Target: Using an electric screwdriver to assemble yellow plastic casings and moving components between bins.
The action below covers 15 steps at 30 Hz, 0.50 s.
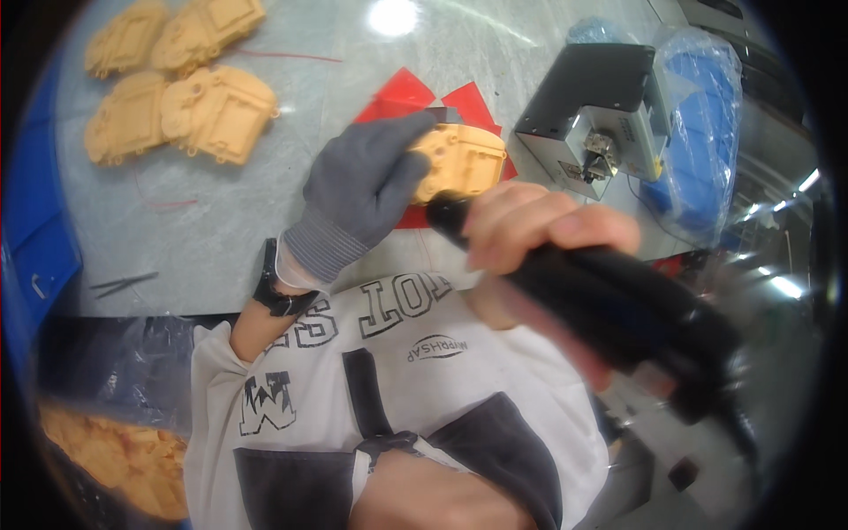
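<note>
Yellow housing (470, 162) is partly hidden by the left hand (360, 181) gripping it, right hand (541, 225) clasping a blurred black tool (632, 305)

Right side of the grey tabletop (221, 269) has a boxy bench machine (592, 79), black lid, silvery mechanism on its front. Just past it there's some blue stuff in clear plastic wrap (707, 132). Far left edge, a blue plastic bin or sheet (31, 194), can't tell which. Near that, a skinny black tool (132, 280), maybe tweezers, plus a thin red strand (291, 56) farther back.
</note>
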Each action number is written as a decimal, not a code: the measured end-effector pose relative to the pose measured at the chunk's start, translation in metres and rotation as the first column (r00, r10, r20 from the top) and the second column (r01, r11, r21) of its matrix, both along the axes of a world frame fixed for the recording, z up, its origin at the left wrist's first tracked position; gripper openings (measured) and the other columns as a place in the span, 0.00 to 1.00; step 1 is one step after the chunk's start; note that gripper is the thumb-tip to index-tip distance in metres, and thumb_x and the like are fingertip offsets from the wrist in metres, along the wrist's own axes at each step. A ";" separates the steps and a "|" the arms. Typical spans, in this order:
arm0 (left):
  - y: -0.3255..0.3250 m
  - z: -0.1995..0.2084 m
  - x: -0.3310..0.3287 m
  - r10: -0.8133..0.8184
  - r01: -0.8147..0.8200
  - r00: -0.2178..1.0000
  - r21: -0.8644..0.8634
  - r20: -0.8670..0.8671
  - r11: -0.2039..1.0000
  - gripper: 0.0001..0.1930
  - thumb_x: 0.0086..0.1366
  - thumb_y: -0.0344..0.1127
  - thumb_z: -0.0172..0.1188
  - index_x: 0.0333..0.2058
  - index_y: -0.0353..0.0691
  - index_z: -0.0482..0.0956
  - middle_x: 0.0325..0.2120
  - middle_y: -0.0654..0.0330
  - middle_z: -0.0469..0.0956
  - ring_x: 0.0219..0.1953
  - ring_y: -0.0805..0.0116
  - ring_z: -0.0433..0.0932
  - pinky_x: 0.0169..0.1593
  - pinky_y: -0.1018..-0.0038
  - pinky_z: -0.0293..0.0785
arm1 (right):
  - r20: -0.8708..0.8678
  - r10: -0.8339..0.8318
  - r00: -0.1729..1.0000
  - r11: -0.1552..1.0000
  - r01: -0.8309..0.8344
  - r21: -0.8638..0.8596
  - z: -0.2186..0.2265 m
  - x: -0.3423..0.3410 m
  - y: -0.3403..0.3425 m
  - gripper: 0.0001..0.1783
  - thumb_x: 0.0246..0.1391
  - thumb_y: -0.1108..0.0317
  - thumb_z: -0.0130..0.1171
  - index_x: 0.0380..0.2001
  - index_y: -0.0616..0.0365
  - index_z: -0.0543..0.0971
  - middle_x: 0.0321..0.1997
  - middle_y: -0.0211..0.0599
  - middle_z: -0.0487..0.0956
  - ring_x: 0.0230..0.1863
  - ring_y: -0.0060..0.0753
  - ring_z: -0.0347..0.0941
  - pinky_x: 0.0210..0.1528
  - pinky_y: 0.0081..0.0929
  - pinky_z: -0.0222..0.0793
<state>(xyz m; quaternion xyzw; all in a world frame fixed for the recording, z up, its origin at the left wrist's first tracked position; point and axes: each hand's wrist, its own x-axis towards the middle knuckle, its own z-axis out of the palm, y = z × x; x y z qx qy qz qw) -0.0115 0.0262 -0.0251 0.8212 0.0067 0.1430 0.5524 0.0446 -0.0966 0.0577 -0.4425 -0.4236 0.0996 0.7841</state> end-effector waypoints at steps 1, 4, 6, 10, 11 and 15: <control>-0.002 0.001 0.000 -0.002 0.003 1.000 -0.017 0.017 1.000 0.16 0.60 0.31 0.51 0.48 0.37 0.70 0.38 0.54 0.75 0.37 0.58 0.73 0.42 0.69 0.69 | -0.011 -0.061 0.998 0.998 0.061 -0.002 0.002 -0.002 -0.002 0.17 0.52 0.63 0.56 0.36 0.68 0.68 0.20 0.46 0.73 0.21 0.38 0.70 0.22 0.31 0.66; 0.000 0.007 0.000 0.022 -0.022 1.000 0.034 -0.016 0.999 0.17 0.61 0.32 0.49 0.49 0.37 0.69 0.39 0.53 0.74 0.38 0.58 0.73 0.43 0.69 0.68 | -0.060 -0.055 0.997 0.998 0.056 0.021 0.006 0.005 -0.011 0.23 0.51 0.56 0.56 0.39 0.67 0.67 0.21 0.45 0.73 0.22 0.37 0.70 0.24 0.31 0.66; -0.001 0.012 0.000 0.015 -0.013 1.000 0.086 -0.017 0.996 0.17 0.61 0.32 0.48 0.50 0.37 0.69 0.40 0.52 0.74 0.39 0.57 0.73 0.44 0.69 0.68 | -0.076 -0.057 0.995 0.998 0.059 0.026 0.009 0.004 -0.024 0.29 0.49 0.50 0.57 0.42 0.66 0.65 0.22 0.43 0.72 0.22 0.37 0.70 0.25 0.32 0.66; -0.007 0.012 0.001 -0.072 0.088 0.993 0.167 -0.098 0.982 0.18 0.61 0.29 0.45 0.50 0.33 0.68 0.41 0.50 0.73 0.41 0.57 0.73 0.46 0.70 0.67 | 0.009 -0.339 0.941 0.939 0.338 0.072 0.024 0.028 -0.102 0.47 0.39 0.26 0.50 0.45 0.62 0.65 0.22 0.40 0.74 0.18 0.34 0.71 0.22 0.32 0.70; -0.011 0.010 0.002 -0.043 0.049 0.998 0.168 -0.042 0.984 0.18 0.61 0.32 0.46 0.49 0.34 0.69 0.38 0.50 0.74 0.38 0.57 0.73 0.43 0.68 0.68 | 0.037 -0.488 0.872 0.872 0.485 0.068 0.038 0.034 -0.114 0.47 0.39 0.25 0.48 0.42 0.62 0.68 0.21 0.37 0.74 0.16 0.32 0.70 0.20 0.31 0.69; -0.009 0.007 0.004 0.012 -0.019 0.998 0.131 0.054 0.991 0.18 0.61 0.36 0.46 0.48 0.36 0.70 0.35 0.51 0.74 0.36 0.57 0.72 0.41 0.68 0.68 | 0.069 -0.807 0.586 0.589 0.794 0.147 0.039 0.070 -0.134 0.52 0.34 0.18 0.39 0.40 0.62 0.67 0.15 0.34 0.70 0.14 0.30 0.67 0.17 0.27 0.67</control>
